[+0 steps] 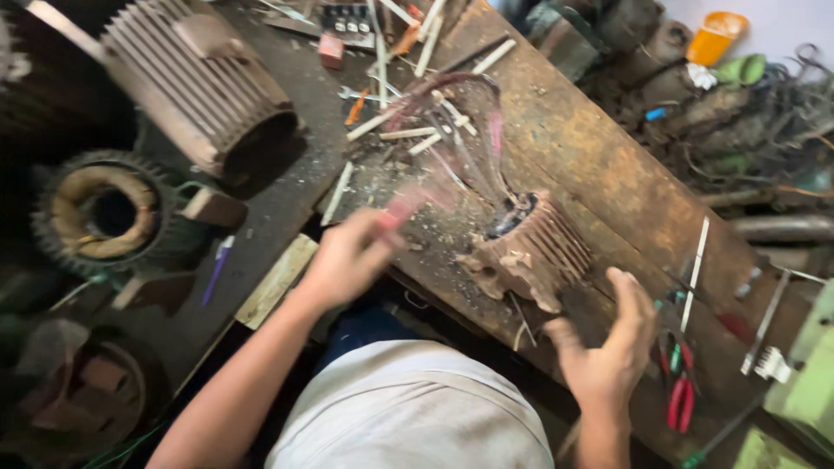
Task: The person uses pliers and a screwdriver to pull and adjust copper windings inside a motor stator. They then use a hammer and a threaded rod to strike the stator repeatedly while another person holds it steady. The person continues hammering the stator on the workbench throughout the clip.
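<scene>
1. Head view: a small ribbed motor stator [532,252] is laid on its side on the worn wooden table [608,156], its open end turned up and away, so that the winding wires [473,130] can be drawn out of the bore in a long loop.
2. The left hand [352,256] is blurred; its fingers appear clenched on something small and reddish, but what it is cannot be told.
3. The right hand [608,347] is held released, fingers spread, just beside the stator's near end and not clearly touching it.
4. The stator looks rusty brown, finned outside, with chipped mounting lugs; debris is scattered about it.
5. Red-handled pliers [680,395] are kept near the right hand; larger motor housings [195,82] stand apart at the left.
</scene>
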Tool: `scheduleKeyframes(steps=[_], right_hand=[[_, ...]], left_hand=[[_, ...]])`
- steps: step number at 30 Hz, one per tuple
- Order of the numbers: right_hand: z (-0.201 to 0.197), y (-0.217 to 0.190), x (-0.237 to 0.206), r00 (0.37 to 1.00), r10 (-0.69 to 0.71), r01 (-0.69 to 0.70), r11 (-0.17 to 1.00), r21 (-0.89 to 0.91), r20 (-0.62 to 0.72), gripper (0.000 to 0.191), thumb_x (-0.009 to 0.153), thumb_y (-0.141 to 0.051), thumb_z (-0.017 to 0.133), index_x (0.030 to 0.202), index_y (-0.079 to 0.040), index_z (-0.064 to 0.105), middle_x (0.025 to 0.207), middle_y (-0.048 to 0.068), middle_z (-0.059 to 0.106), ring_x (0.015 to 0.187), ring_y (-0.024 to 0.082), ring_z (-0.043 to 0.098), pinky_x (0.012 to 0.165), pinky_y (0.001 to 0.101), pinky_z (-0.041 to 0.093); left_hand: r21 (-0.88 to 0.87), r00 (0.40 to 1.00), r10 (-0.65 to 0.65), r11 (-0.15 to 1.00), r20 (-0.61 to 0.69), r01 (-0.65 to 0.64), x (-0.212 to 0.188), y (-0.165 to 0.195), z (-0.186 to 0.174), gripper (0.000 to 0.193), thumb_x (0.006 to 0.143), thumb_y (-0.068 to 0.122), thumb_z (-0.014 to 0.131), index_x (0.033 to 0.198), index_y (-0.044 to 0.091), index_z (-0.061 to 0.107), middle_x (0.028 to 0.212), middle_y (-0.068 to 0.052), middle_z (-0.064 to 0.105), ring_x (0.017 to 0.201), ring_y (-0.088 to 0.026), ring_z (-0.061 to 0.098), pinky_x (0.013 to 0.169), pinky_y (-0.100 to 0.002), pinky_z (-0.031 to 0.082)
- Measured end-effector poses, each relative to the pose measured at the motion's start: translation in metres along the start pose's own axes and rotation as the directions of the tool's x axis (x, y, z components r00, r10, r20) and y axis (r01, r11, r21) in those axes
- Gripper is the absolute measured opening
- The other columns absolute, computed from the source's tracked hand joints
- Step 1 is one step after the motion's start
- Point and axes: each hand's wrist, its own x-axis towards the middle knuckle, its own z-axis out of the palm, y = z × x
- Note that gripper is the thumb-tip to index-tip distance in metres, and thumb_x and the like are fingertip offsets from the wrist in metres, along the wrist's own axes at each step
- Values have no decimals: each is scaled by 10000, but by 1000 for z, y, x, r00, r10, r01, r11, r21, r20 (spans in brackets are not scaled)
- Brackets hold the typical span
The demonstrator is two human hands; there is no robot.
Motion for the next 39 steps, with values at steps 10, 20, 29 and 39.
scheduleKeyframes(steps=[10,20,29,39], right_hand=[[87,184,-157,822,435,-433,897,-92,367,380,892,-169,689,1236,-11,651,1213,242,675,1130,439,636,967,478,504],[123,205,-170,570,741,-637,672,-377,355,386,800,-360,740,1122,-154,791,971,197,742,959,445,691,815,513,536],[49,254,-237,506,797,-598,600,-531,330,721,780,-701,743,1150,-83,786,1028,247,745,985,432,712,863,495,540],[43,266,-304,427,827,-704,558,-440,365,725,845,-689,685,1171,-46,763,1017,267,746,997,416,720,888,472,538]], left_hand=[[187,845,-175,934,-505,305,45,-139,-4,586,995,185,623,1475,-47,381,1329,-308,635,1213,-450,637,1021,-491,489],[743,922,66,616,-381,263,86,-62,5,691,839,173,807,1426,11,481,1361,-247,541,1182,-444,525,945,-509,471],[770,910,412,562,55,-301,151,-23,100,537,959,29,658,1482,101,558,1481,-167,512,1435,-343,457,1210,-490,382],[826,913,226,393,338,-403,266,-130,127,379,963,183,643,1339,162,600,1371,-173,592,1337,-365,522,1043,-560,422]])
